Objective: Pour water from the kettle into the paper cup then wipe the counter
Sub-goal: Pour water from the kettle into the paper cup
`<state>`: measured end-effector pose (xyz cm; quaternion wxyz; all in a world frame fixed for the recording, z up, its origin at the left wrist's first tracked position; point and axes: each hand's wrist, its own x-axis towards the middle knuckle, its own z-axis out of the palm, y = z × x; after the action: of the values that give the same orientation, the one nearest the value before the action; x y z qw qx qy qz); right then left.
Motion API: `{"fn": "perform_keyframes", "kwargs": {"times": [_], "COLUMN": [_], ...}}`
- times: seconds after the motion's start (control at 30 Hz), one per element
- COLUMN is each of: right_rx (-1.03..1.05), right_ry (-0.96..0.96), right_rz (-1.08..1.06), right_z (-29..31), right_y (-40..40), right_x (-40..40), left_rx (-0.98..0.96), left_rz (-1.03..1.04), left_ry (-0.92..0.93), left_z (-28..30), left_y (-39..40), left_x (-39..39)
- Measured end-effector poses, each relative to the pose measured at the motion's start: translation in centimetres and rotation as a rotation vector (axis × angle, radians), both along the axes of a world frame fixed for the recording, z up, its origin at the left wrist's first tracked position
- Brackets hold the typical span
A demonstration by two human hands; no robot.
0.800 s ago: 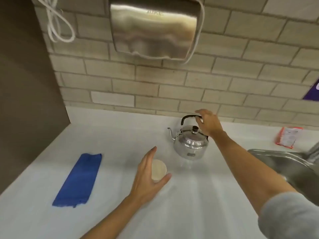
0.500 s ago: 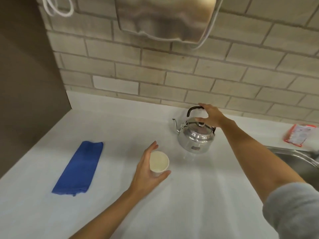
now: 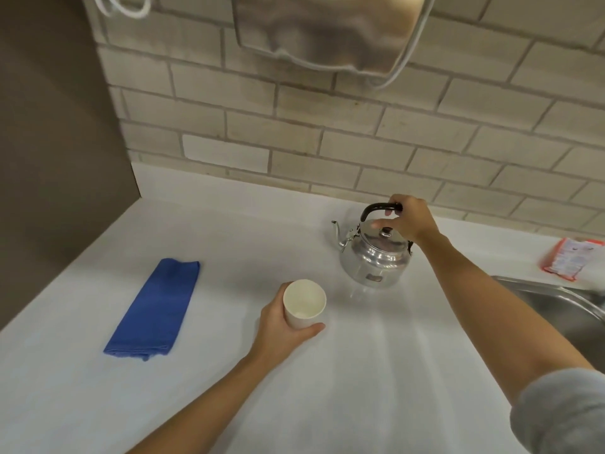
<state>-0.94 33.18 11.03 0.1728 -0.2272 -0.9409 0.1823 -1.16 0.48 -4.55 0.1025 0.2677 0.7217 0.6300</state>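
Note:
A shiny steel kettle (image 3: 376, 257) with a black handle stands upright on the white counter (image 3: 360, 371), its spout pointing left. My right hand (image 3: 411, 221) is closed around the top of the handle. In front and to the left, a white paper cup (image 3: 304, 306) stands upright and looks empty. My left hand (image 3: 281, 329) wraps around the cup's left and near side. A folded blue cloth (image 3: 157, 306) lies flat on the counter to the left of the cup, apart from both hands.
A steel sink (image 3: 556, 309) is set into the counter at the right edge. A red and white packet (image 3: 571, 258) lies behind it. A metal hand dryer (image 3: 327, 31) hangs on the brick wall above. A dark panel (image 3: 49, 158) closes the left side.
My right hand has closed around the kettle's handle. My left hand has closed round the cup. The view has tilted down a little.

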Motion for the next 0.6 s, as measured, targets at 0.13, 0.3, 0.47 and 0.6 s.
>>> {"fn": "perform_keyframes", "kwargs": {"times": [0.13, 0.3, 0.47, 0.6], "right_rx": [-0.053, -0.007, 0.103, 0.127], "right_ry": [0.055, 0.047, 0.069, 0.113], "right_rz": [0.072, 0.135, 0.112, 0.116], "right_z": [0.5, 2.8, 6.2, 8.6], "right_y": [0.0, -1.2, -3.7, -6.2], "right_x": [0.3, 1.6, 3.9, 5.9], "left_rx": [0.004, -0.027, -0.198, -0.441], "left_rz": [-0.004, 0.007, 0.061, 0.127], "left_ry": [-0.002, -0.024, 0.149, 0.386], "left_z": [-0.1, 0.2, 0.6, 0.2], "left_y": [0.0, -0.5, -1.5, -2.2], "left_x": [0.0, 0.0, 0.4, 0.8]}}
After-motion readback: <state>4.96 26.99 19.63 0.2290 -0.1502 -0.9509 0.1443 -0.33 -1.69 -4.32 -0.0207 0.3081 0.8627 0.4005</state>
